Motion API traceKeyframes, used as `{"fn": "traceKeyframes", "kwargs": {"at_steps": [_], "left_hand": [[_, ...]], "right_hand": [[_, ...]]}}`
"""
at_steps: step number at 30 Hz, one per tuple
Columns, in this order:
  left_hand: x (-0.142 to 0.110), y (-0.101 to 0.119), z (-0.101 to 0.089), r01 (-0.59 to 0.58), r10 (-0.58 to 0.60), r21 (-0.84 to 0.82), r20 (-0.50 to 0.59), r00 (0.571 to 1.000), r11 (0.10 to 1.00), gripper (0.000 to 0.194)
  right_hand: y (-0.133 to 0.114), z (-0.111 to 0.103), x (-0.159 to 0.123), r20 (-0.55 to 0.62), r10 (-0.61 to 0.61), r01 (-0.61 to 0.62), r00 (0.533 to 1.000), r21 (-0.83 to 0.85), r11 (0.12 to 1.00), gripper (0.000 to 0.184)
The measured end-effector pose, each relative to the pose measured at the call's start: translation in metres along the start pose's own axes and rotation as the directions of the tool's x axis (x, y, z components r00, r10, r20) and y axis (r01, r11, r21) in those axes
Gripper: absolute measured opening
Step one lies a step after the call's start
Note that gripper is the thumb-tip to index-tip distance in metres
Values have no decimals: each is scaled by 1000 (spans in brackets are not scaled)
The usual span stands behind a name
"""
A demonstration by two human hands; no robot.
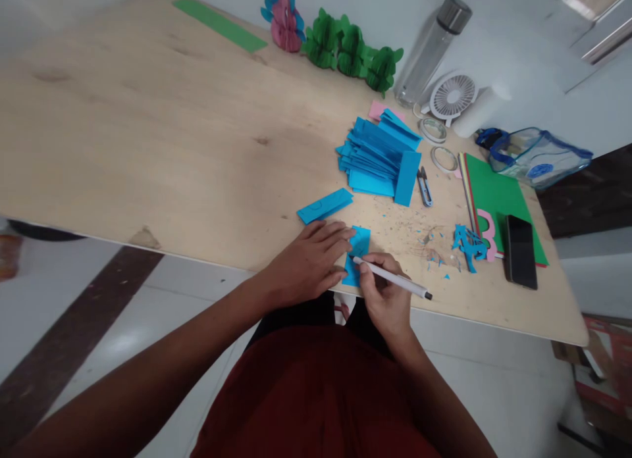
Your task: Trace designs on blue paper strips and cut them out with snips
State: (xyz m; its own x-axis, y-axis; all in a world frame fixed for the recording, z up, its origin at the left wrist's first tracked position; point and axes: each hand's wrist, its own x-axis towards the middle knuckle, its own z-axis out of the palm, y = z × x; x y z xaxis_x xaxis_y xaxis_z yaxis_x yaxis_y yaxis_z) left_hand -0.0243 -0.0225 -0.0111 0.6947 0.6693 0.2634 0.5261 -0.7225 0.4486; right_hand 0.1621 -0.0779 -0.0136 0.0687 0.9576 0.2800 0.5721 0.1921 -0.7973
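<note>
1 blue slip on counter, nr front edge. L hand flat, partly on slip; R hand clamped on pen, tip at slip. Blue pile beyond.

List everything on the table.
Pen: 1, white, over workpiece
Workpiece: 1, blue, front centre
Pile: 1, blue, centre right
Folded strip: 1, blue, near pile
Snips: 1, blue, beside pile
Fan, cylinder: 1 each, white, back right
Tapes: 2, pale, near fan
Bottle: 1, clear, beside fan
Pouch: 1, clear/blue, right end
Sheets: several, green top, right
Phone: 1, black, on sheets
Cutout: 1, pink, beside phone
Scraps: many, blue, near phone
Loose strip: 1, green, back left
Models: 3 green, 1 pink/blue, back
Slip: 1, pink, behind pile
Left hand: 1, on workpiece
Right hand: 1, holding pen
</note>
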Motion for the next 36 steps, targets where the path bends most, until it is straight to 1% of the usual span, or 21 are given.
{"fn": "traceKeyframes", "kwargs": {"at_steps": [4, 12, 17, 25, 36], "left_hand": [[0, 0, 0, -8, 8, 8, 2, 1000, 1000, 35], [0, 0, 1, 3, -3, 15, 4, 1000, 1000, 40], [0, 0, 2, 1, -1, 11, 6, 1000, 1000, 36], [0, -1, 1, 11, -11, 1, 23, 1000, 1000, 37], [-1, -1, 2, 9, -10, 11, 37, 999, 1000, 39]], "right_hand": [[0, 1, 0, -5, -8, 8, 1000, -7, 1000, 8], [-6, 0, 3, -8, -17, 16, 1000, -49, 999, 8], [-7, -1, 2, -12, -22, 22, 1000, -63, 998, 7], [-6, 0, 1, -32, -23, 20, 999, -66, 998, 7], [-12, 0, 3, -50, -60, 53, 997, -115, 992, 8]]}}
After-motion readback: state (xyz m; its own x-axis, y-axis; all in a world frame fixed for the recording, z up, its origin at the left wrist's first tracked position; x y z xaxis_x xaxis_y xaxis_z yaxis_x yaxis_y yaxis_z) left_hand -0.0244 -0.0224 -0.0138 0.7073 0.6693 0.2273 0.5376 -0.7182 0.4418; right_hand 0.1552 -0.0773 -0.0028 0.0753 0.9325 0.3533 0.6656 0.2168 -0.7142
